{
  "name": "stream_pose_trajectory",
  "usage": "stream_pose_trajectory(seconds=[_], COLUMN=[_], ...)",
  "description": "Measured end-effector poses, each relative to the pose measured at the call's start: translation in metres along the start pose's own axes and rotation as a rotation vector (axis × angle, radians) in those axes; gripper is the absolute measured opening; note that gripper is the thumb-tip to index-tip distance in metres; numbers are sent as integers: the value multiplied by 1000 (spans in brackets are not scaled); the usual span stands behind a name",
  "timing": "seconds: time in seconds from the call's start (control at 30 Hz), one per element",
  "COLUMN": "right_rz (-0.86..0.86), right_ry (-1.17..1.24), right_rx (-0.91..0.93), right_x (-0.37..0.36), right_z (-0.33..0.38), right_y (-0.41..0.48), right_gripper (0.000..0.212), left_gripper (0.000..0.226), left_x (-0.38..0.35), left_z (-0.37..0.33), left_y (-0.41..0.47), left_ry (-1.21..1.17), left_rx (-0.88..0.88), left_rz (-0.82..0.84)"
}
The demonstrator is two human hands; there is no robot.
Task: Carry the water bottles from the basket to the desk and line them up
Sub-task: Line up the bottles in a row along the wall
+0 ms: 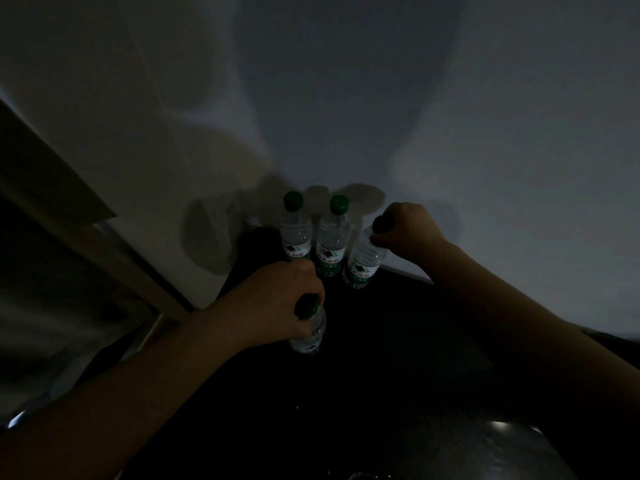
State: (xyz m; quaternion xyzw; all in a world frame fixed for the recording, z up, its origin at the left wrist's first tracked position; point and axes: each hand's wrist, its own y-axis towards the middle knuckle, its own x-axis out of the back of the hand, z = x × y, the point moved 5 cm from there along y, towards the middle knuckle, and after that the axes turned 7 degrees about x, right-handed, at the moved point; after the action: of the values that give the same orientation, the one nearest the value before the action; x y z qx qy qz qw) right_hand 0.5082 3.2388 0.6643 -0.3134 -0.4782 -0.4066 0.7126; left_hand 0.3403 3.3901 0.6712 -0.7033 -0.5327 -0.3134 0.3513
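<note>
Dark desk (398,341) — bottles (331,237) by wall (346,98)

Light: I see a very dim room, and it all looks grey and dark.
Back wall (450,98): pale and plain.
Side wall (104,98): pale too, and it meets the back wall in a corner.
Shadows (204,233): soft grey blobs on both walls.
Wood frame (131,268): tan, slanting down my left side.
Desk (381,341): black top, right up against the back wall.
</note>
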Motion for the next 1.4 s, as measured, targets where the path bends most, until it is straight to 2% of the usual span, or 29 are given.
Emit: stream_pose_trajectory(seconds=[0.13,0.3,0.5,0.7,1.03,1.4], right_rz=[18,129,182,126,86,74], right_ry=[-28,-28,-27,77,94,193], right_rx=[-36,-51,-107,-156,-256,-227], right_x=[2,-4,-11,-9,-20,-39], right_z=[-13,-38,-73,-102,-139,-161], right_y=[-20,-61,-110,-137,-151,-149], right_gripper=[45,55,41,31,51,49], left_gripper=[26,25,24,21,29,26], left_x=[0,-1,-7,-19,-30,-33], left_z=[-9,-25,-56,-87,-119,-120], left_y=[9,29,60,97,151,186], left_ry=[15,78,139,242,335,364], left_rx=[-40,-75,-141,-197,-246,-223], left_rz=[19,94,141,201,163,194])
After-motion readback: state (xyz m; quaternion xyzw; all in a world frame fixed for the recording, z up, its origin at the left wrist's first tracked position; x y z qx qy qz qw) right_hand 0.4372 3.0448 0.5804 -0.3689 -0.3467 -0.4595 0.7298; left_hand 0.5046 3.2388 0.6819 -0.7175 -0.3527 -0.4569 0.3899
